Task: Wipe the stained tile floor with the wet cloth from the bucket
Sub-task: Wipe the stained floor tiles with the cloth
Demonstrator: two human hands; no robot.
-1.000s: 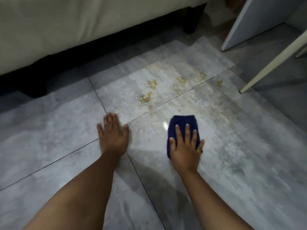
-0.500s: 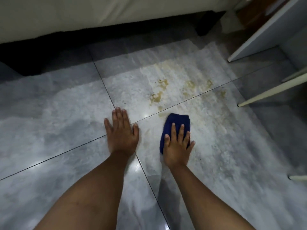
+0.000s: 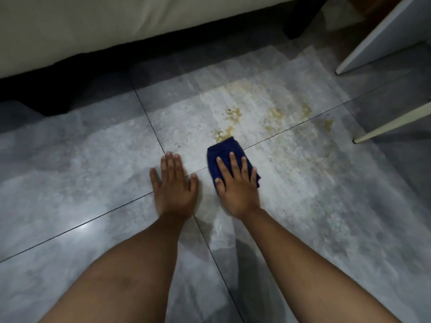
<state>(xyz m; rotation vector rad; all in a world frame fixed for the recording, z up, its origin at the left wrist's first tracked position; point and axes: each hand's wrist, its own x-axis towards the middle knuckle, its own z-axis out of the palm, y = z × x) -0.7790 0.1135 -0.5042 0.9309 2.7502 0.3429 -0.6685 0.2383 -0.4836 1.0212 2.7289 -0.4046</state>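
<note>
The floor (image 3: 98, 164) is grey marbled tile, smooth and glossy, with thin dark grout lines. Just nearer than the cloth (image 3: 224, 151) it shines wet; just beyond the cloth, yellowish-brown stains (image 3: 229, 123) leave dull, grainy patches. The cloth itself is dark blue fabric, soft and matt. Well beyond it hangs a cream bed cover (image 3: 93, 26), matt cloth.

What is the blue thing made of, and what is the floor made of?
The blue cloth looks like soft woven fabric, maybe microfibre: it is folded and bunches under the right hand. The floor looks like glazed grey tile, stone-patterned: straight dark grout lines cross it and light glints off its wet surface.
</note>
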